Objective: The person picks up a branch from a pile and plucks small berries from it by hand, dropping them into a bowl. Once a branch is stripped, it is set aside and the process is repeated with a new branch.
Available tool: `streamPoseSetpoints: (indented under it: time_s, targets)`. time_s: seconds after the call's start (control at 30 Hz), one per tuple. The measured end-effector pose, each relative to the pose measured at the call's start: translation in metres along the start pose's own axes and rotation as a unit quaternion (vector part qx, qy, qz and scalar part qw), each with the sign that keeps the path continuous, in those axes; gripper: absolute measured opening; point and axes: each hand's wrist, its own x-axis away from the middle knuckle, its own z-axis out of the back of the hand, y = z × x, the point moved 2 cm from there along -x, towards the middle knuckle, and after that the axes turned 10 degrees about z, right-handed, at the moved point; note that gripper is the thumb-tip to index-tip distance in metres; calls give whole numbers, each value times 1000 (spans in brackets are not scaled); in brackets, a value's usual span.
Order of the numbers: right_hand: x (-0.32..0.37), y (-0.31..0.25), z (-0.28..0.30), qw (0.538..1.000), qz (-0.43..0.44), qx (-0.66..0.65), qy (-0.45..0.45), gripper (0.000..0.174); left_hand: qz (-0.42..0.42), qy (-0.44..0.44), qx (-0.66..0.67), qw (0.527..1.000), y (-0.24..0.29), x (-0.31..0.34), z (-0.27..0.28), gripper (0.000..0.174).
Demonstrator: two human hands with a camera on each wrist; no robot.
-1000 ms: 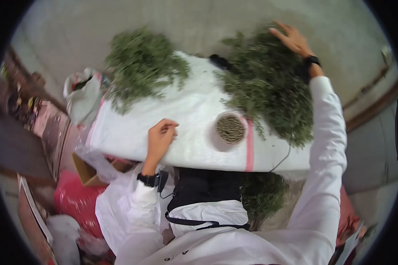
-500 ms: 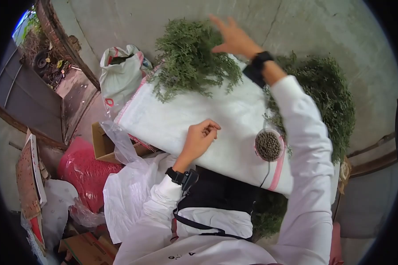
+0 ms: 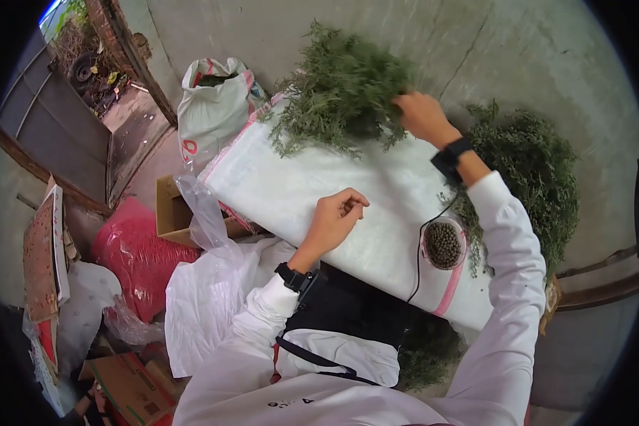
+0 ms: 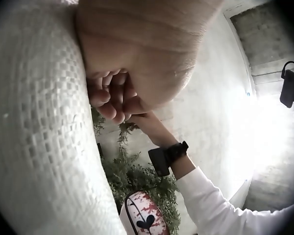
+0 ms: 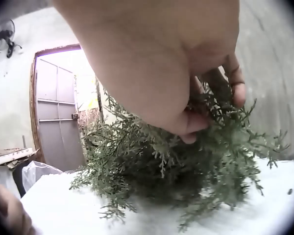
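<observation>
My right hand (image 3: 427,117) is at the right side of a pile of green, scale-leaved conifer sprigs (image 3: 341,85) on the far part of the white table covering. In the right wrist view, its thumb and fingers (image 5: 239,93) curl round some of the foliage (image 5: 157,161), whose leaves partly hide the fingertips. My left hand (image 3: 337,220) rests loosely curled, holding nothing, on the white woven sheet (image 3: 277,184) near the front edge. To its right stands a cup of small round beads or pellets (image 3: 444,243). A second, darker sprig pile (image 3: 539,177) lies beyond the cup.
An open white sack (image 3: 216,106) stands left of the table. By the near left edge are a cardboard box (image 3: 170,213), clear plastic (image 3: 206,284) and a red bag (image 3: 131,255). A black cord (image 3: 419,263) crosses the sheet beside the cup. Greenery (image 3: 429,355) shows below the front edge.
My right hand has left the right sprig pile, crossed over to the left one and gripped sprigs there. The head view has turned left. My left hand stays loosely curled on the sheet.
</observation>
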Motion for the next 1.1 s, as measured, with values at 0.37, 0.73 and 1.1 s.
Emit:
streamPoseSetpoints:
  time_s: [0.37, 0.73, 1.1]
  targets:
    - [72, 3, 49, 956, -75, -112, -261, 36, -25, 27, 8, 999, 0, 0, -2, 9]
    - [73, -4, 144, 943, -82, -192, -260, 42, -36, 32, -55, 997, -2, -3, -1, 12]
    - [59, 20, 140, 991, -84, -100, 35, 40, -122, 123, -179, 968, 39, -1, 6, 31]
